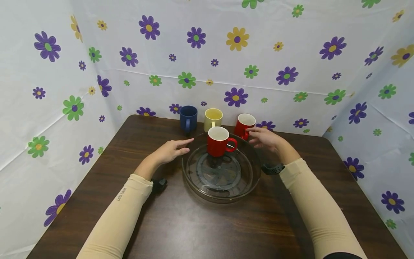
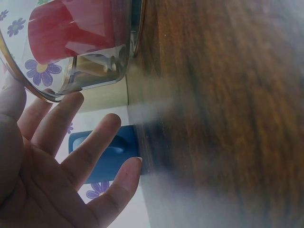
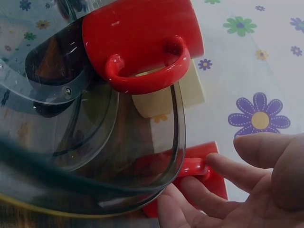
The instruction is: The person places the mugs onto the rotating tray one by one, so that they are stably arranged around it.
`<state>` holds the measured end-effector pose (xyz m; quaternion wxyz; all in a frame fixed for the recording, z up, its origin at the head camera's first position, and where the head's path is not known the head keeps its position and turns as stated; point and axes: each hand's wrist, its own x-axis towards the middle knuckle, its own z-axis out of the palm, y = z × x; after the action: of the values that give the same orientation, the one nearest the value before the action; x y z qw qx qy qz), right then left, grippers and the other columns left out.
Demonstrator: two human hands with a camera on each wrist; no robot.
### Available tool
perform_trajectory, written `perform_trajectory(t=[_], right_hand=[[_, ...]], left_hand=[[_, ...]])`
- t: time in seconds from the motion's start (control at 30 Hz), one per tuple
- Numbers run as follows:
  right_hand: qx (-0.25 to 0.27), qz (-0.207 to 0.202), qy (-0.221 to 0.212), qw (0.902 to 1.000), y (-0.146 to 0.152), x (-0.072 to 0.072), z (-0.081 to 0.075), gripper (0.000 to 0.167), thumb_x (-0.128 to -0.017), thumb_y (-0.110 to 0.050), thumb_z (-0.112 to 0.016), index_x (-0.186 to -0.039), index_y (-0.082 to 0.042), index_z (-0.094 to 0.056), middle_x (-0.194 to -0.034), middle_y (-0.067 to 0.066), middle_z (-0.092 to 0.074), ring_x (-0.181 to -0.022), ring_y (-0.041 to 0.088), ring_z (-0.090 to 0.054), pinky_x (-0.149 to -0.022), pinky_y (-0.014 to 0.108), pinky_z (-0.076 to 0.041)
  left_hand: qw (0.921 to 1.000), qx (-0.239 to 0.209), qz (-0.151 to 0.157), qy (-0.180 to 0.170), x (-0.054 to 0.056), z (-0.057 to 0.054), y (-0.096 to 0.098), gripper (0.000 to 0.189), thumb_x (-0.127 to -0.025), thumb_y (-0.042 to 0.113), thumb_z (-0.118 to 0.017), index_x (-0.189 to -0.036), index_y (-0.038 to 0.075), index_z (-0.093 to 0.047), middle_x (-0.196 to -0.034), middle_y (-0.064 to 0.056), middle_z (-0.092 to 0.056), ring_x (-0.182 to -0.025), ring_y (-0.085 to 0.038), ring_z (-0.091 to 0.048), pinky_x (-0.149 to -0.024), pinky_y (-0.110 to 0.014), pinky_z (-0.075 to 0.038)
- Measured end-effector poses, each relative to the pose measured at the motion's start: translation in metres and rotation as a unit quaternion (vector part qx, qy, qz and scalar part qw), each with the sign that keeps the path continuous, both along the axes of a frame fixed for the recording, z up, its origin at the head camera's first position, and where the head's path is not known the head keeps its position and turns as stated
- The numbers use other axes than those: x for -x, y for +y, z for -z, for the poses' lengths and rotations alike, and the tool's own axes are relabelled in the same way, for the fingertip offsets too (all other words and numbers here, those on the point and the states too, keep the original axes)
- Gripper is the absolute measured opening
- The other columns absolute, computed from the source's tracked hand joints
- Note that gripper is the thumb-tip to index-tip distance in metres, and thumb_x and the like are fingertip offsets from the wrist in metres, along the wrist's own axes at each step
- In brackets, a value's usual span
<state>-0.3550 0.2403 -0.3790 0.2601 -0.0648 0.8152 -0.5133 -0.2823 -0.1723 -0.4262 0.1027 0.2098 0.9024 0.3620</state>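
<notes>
A red mug with a white inside (image 1: 217, 144) stands upright in a round clear glass dish (image 1: 223, 197), its handle pointing right. My left hand (image 1: 169, 151) is at the dish's left rim, fingers extended and holding nothing; in the left wrist view the fingers are spread beside the glass. Behind the dish on the right, a second red mug (image 1: 240, 126) stands on the table. The fingers of my right hand (image 1: 266, 139) touch this mug's handle (image 3: 194, 167), while the thumb stays apart from it. The dish's glass partly covers that mug in the right wrist view.
A blue mug (image 1: 188, 118) and a pale yellow mug (image 1: 213, 118) stand in a row at the back of the dark wooden table (image 1: 207, 230), left of the second red mug. A white flowered cloth (image 1: 207, 64) hangs behind and along both sides.
</notes>
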Motion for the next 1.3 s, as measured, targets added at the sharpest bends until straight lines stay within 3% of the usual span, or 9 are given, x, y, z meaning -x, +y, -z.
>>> perform_trajectory(t=[0.73,1.3], right_hand=[[0.011,-0.010,0.009,0.9998,0.007,0.000,0.007,0.050,-0.112,-0.027,-0.039,-0.158,-0.008,-0.032,-0.162,0.022,-0.028,-0.134,0.045,-0.047,-0.112,0.059,-0.038],[0.032,-0.014,0.015,0.9993,0.012,0.001,0.012,0.048,-0.112,-0.023,-0.037,-0.157,-0.007,-0.032,-0.166,0.021,-0.021,-0.138,0.047,-0.044,-0.113,0.060,-0.036]], left_hand=[[0.9995,0.010,-0.024,0.018,-0.010,-0.004,0.000,0.057,-0.098,0.030,-0.069,-0.150,0.017,-0.051,-0.141,-0.018,-0.057,-0.131,-0.035,-0.056,-0.111,-0.054,-0.040],[0.9992,0.004,-0.036,0.017,-0.012,-0.002,0.000,0.057,-0.097,0.030,-0.070,-0.150,0.018,-0.052,-0.140,-0.017,-0.058,-0.134,-0.037,-0.052,-0.111,-0.056,-0.039]])
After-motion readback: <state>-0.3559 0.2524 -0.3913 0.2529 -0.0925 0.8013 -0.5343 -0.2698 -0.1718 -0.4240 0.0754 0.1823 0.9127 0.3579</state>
